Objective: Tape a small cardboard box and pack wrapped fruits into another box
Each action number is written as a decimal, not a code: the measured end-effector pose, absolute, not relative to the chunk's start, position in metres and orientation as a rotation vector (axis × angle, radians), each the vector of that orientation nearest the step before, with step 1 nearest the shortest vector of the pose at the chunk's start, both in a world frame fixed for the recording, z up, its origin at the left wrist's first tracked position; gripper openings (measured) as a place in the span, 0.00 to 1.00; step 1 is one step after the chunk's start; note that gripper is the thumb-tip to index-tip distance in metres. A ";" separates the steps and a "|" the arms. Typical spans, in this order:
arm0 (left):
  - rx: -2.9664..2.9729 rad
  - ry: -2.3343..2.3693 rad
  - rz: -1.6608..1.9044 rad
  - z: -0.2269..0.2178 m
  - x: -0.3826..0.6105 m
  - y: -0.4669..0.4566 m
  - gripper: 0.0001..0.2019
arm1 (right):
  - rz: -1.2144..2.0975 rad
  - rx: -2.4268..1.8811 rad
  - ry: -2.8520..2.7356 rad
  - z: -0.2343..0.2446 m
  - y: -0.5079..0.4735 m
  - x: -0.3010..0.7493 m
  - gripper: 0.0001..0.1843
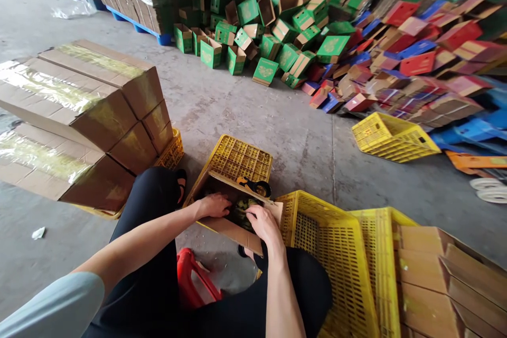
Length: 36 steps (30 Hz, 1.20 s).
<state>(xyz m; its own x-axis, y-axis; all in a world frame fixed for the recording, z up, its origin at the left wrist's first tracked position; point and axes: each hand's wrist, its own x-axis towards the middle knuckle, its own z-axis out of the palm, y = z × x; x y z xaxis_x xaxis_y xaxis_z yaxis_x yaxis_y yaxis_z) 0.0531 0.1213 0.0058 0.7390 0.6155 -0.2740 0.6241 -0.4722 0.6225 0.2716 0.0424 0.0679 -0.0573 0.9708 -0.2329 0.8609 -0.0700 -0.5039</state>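
An open cardboard box (233,232) rests on an upturned yellow crate (241,156) between my knees. My left hand (214,205) reaches over the near side into the box, its fingers loosely stretched and apart, with no held thing visible. Inside lies something with a dark green and yellowish pattern (242,211), partly hidden by shadow and my hands. At the box's right end, my right hand (264,222) has its fingers bent together at the patterned contents; what they grip is hidden. A black and orange tape dispenser (255,186) sits at the box's far edge.
Taped cardboard boxes (95,100) are stacked at left. Yellow crates (332,253) and folded cardboard (428,285) stand at right. A red stool (194,277) shows beneath me. Green boxes (265,71) and red boxes (418,63) lie heaped behind; another yellow crate (392,137) is nearer.
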 end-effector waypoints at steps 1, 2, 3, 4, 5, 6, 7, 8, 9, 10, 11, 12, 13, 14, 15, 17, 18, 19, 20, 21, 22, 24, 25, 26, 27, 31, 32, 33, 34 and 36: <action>2.187 0.990 -0.011 0.006 0.053 0.123 0.07 | 0.788 -2.036 -1.963 0.070 0.043 0.272 0.13; 2.169 1.041 -0.006 0.006 0.053 0.124 0.08 | 0.764 -2.065 -1.929 0.071 0.044 0.273 0.14; 2.157 1.075 -0.001 0.006 0.053 0.126 0.08 | 0.735 -2.087 -1.893 0.072 0.045 0.275 0.14; 2.148 1.099 0.005 0.007 0.052 0.128 0.08 | 0.708 -2.094 -1.855 0.073 0.046 0.276 0.14; 2.138 1.124 0.017 0.008 0.051 0.130 0.08 | 0.687 -2.085 -1.818 0.073 0.046 0.278 0.15; 2.127 1.146 0.031 0.011 0.050 0.132 0.07 | 0.680 -2.067 -1.786 0.073 0.047 0.279 0.15; 2.117 1.164 0.046 0.013 0.049 0.134 0.06 | 0.687 -2.046 -1.759 0.072 0.047 0.280 0.15; 2.106 1.177 0.060 0.017 0.047 0.136 0.05 | 0.707 -2.028 -1.740 0.070 0.047 0.280 0.14; 2.095 1.187 0.072 0.021 0.044 0.138 0.05 | 0.735 -2.012 -1.725 0.069 0.046 0.280 0.14; 2.087 1.195 0.079 0.025 0.042 0.140 0.05 | 0.772 -1.998 -1.710 0.067 0.046 0.279 0.13; 2.075 1.200 0.097 0.029 0.039 0.143 0.06 | 0.813 -1.982 -1.688 0.065 0.046 0.277 0.13; 2.056 1.201 0.128 0.034 0.035 0.146 0.06 | 0.853 -1.962 -1.659 0.064 0.046 0.275 0.13; 2.026 1.195 0.178 0.038 0.032 0.149 0.07 | 0.886 -1.937 -1.629 0.062 0.047 0.273 0.13; 1.976 1.175 0.253 0.042 0.029 0.151 0.07 | 0.916 -1.910 -1.605 0.062 0.047 0.270 0.14; 1.917 1.142 0.328 0.046 0.027 0.154 0.08 | 0.947 -1.882 -1.587 0.061 0.048 0.268 0.15; 1.768 1.052 0.464 0.051 0.024 0.157 0.09 | 1.028 -1.821 -1.586 0.062 0.048 0.262 0.17; 1.688 1.005 0.510 0.053 0.024 0.157 0.09 | 1.077 -1.787 -1.598 0.063 0.048 0.259 0.19; 1.601 0.962 0.547 0.054 0.024 0.157 0.10 | 1.121 -1.753 -1.607 0.064 0.048 0.256 0.22; 1.509 0.925 0.575 0.054 0.025 0.157 0.10 | 1.155 -1.722 -1.614 0.065 0.048 0.253 0.26; 1.417 0.895 0.599 0.055 0.026 0.156 0.10 | 1.177 -1.695 -1.617 0.066 0.048 0.250 0.30; 1.329 0.871 0.619 0.054 0.027 0.155 0.10 | 1.193 -1.673 -1.609 0.067 0.049 0.248 0.32; 1.170 0.834 0.654 0.054 0.029 0.153 0.10 | 1.236 -1.628 -1.541 0.067 0.050 0.245 0.32; 1.105 0.820 0.671 0.053 0.030 0.153 0.11 | 1.270 -1.607 -1.489 0.067 0.052 0.244 0.31; 1.051 0.810 0.687 0.054 0.031 0.152 0.11 | 1.309 -1.588 -1.432 0.067 0.053 0.244 0.29; 1.010 0.808 0.699 0.054 0.032 0.151 0.12 | 1.347 -1.573 -1.375 0.068 0.054 0.244 0.27; 0.919 0.834 0.647 0.059 0.032 0.149 0.13 | 1.388 -1.590 -1.255 0.072 0.057 0.248 0.23; 0.930 0.837 0.601 0.060 0.031 0.149 0.16 | 1.367 -1.605 -1.251 0.074 0.057 0.249 0.23; 0.968 0.837 0.552 0.061 0.031 0.148 0.18 | 1.343 -1.620 -1.249 0.075 0.056 0.250 0.23; 1.030 0.834 0.505 0.062 0.030 0.147 0.21 | 1.325 -1.629 -1.250 0.076 0.056 0.250 0.23; 1.167 0.824 0.426 0.060 0.029 0.146 0.26 | 1.321 -1.635 -1.251 0.077 0.055 0.250 0.24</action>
